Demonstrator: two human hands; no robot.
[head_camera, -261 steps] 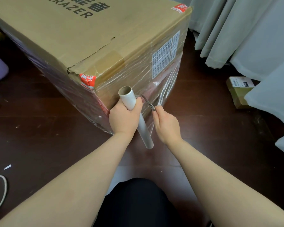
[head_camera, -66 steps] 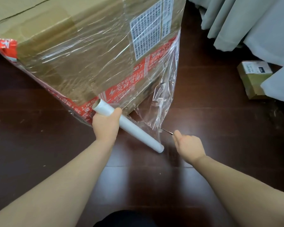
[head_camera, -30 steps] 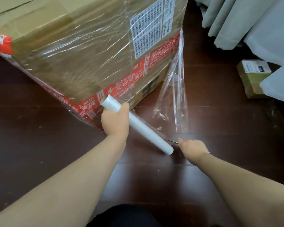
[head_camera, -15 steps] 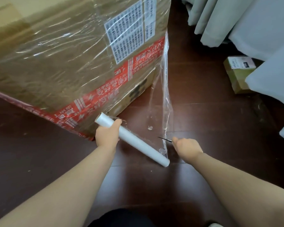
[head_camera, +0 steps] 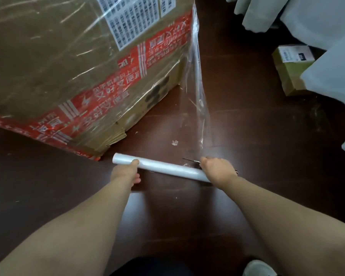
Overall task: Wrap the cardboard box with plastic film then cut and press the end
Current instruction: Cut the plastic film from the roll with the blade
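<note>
A: Where is the cardboard box [head_camera: 48,66]?
B: It stands on the floor [head_camera: 38,186], far off to the left, with shiny wrap over its side.
A: And the hands?
B: The left hand [head_camera: 126,173] has its fingers curled round the left end of the roll [head_camera: 167,168]. The right hand [head_camera: 217,170] is closed on a thin blade [head_camera: 189,160] — knife or scissors, I cannot tell.
A: Which way does the roll lie?
B: Across, left to right, low over the floor by the box's near corner. A loose strip of plastic film [head_camera: 197,80] runs from the box's right corner down to the roll's right end.
A: So who cuts?
B: The right hand, I think — it is just beside the strip, and the blade tip points left at it. I cannot tell if the strip is cut through yet.
A: Then?
B: Then the end needs pressing flat on the box.
</note>
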